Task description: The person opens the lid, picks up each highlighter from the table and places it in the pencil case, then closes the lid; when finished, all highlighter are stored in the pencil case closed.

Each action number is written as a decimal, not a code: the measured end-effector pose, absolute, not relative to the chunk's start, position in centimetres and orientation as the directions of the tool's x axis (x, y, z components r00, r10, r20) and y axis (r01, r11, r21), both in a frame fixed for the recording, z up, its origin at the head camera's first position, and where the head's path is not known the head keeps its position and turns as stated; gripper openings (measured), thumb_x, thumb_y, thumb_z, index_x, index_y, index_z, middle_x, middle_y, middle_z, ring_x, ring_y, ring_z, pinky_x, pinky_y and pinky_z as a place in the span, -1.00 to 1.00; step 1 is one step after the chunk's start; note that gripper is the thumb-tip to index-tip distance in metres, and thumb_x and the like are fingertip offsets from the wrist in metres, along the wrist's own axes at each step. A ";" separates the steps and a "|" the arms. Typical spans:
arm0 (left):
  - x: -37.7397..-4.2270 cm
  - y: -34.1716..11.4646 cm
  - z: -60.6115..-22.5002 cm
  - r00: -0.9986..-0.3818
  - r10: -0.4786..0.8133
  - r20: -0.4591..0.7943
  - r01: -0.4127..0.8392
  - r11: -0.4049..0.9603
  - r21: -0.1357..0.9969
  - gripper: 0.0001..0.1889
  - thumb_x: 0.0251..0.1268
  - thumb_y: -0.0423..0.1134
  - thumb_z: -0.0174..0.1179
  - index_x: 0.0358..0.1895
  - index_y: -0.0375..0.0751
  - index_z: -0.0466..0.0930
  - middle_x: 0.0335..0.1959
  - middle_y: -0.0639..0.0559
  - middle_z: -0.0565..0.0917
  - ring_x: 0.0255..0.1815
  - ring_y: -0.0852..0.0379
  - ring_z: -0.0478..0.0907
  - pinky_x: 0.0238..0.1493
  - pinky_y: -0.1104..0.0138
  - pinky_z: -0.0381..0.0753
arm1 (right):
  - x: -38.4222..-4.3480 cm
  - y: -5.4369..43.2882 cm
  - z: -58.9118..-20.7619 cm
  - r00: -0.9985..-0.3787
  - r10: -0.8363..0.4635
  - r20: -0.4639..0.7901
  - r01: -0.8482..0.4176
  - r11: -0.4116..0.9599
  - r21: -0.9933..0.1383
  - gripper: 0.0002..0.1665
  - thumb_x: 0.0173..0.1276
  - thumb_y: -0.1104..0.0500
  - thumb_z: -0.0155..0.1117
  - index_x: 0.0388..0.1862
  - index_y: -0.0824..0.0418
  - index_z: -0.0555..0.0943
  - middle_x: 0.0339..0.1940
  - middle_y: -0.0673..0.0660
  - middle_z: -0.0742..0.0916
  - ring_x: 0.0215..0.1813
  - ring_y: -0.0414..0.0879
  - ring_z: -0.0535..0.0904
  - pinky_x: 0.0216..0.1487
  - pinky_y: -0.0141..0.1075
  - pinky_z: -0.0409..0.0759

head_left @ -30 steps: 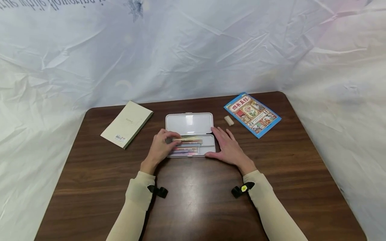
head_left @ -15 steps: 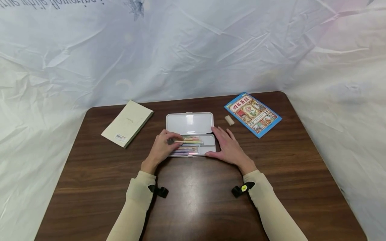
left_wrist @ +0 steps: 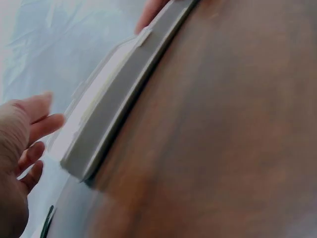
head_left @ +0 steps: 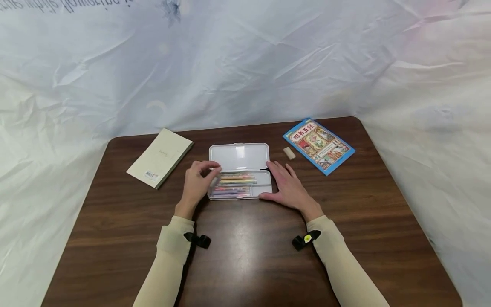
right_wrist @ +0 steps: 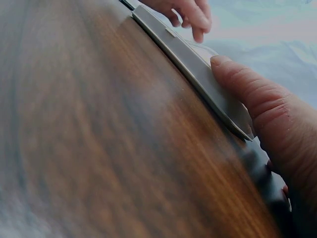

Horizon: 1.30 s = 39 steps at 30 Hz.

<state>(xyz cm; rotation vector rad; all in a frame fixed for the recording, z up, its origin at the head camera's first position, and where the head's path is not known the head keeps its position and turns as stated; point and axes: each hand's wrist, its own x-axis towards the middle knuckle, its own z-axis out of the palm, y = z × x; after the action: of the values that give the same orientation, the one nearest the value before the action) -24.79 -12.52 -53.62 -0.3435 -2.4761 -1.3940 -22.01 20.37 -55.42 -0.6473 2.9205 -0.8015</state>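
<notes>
A white pencil case [head_left: 264,179] lies with its lid [head_left: 239,157] raised at the middle of the table's far half. Slim colourful pens [head_left: 238,181] fill the left part of its divided base, in two groups. My left hand [head_left: 196,182] hovers over the case's left end, thumb and index finger apart. Nothing shows between its loosely bent fingers [left_wrist: 47,126] in the left wrist view. At the right end, my right hand [head_left: 289,189] rests against the case, fingers extended. Its thumb [right_wrist: 252,89] touches the front rim, as the right wrist view shows.
A cream notebook [head_left: 161,157] with a barcode label lies to the left. Right of the case are a small beige eraser [head_left: 289,153] and a blue-edged picture book [head_left: 319,146]. A pale cloth [head_left: 245,76] hangs behind the brown table [head_left: 245,256].
Half a second ago my left hand held slim pens over the case. They now lie in the upper compartment, and the hand has drawn back left. My right hand keeps its place.
</notes>
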 end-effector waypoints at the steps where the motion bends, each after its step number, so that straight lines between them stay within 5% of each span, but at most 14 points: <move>1: -25.1 -12.8 -53.6 -0.930 0.026 0.368 0.332 0.494 0.803 -0.85 0.38 -0.16 0.46 -0.10 -0.11 0.84 -0.25 -0.01 0.74 -0.18 0.07 0.50 -0.15 0.27 0.43 | -22.0 20.3 -55.4 -0.911 -0.406 0.065 -0.383 0.779 -0.496 0.37 0.23 -0.56 0.35 0.76 0.10 0.05 0.72 0.17 0.28 0.74 0.10 0.05 0.69 0.12 -0.23; 8: -27.6 -14.1 -53.6 -0.921 -0.117 0.371 0.303 0.380 0.874 -0.77 0.42 -0.18 0.42 0.03 -0.18 0.80 -0.12 -0.11 0.81 -0.27 0.16 0.56 -0.18 0.40 0.46 | -21.8 20.3 -55.4 -0.914 -0.402 0.059 -0.377 0.782 -0.497 0.37 0.23 -0.55 0.37 0.76 0.12 0.06 0.72 0.19 0.28 0.74 0.12 0.06 0.69 0.13 -0.23; 14: -29.3 -14.2 -54.1 -0.957 -0.110 0.267 0.228 0.280 0.933 -0.61 0.55 -0.25 0.27 0.27 -0.45 0.63 0.15 -0.32 0.74 -0.07 0.32 0.61 -0.04 0.52 0.49 | -21.6 20.2 -55.6 -0.915 -0.399 0.062 -0.375 0.781 -0.499 0.36 0.24 -0.55 0.35 0.76 0.12 0.07 0.72 0.18 0.29 0.74 0.10 0.06 0.69 0.10 -0.24; 21: -30.2 -13.8 -53.7 -0.972 -0.083 0.218 0.180 0.333 0.926 -0.55 0.63 -0.04 0.17 0.27 -0.34 0.66 0.13 -0.25 0.76 -0.01 0.13 0.62 -0.01 0.42 0.50 | -21.4 20.2 -55.6 -0.916 -0.395 0.064 -0.372 0.781 -0.502 0.36 0.22 -0.55 0.37 0.75 0.12 0.08 0.71 0.18 0.30 0.74 0.10 0.07 0.69 0.11 -0.23; 31: -30.1 -13.8 -52.5 -0.972 -0.075 0.223 0.184 0.348 0.919 -0.55 0.63 0.02 0.14 0.23 -0.28 0.71 0.08 -0.21 0.79 -0.06 0.15 0.64 -0.01 0.41 0.49 | -21.5 20.1 -55.5 -0.917 -0.383 0.112 -0.379 0.744 -0.550 0.44 0.18 -0.51 0.45 0.77 0.14 0.00 0.71 0.20 0.30 0.71 0.09 0.15 0.68 0.14 -0.18; 39: -29.1 -13.8 -51.2 -0.966 -0.058 0.252 0.233 0.227 0.945 -0.60 0.64 -0.11 0.16 0.18 -0.40 0.71 0.08 -0.30 0.78 0.12 -0.23 0.68 0.05 0.49 0.48 | -21.4 20.3 -55.4 -0.927 -0.334 0.170 -0.361 0.675 -0.644 0.44 0.25 -0.34 0.50 0.76 0.26 -0.11 0.56 0.26 0.51 0.64 0.12 0.30 0.67 0.14 -0.09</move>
<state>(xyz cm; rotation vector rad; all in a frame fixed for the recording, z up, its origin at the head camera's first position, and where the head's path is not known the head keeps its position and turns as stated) -29.12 -13.83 -51.16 -0.1658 -2.2664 -1.8113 -21.45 20.32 -55.38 -0.6035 2.9091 -1.1316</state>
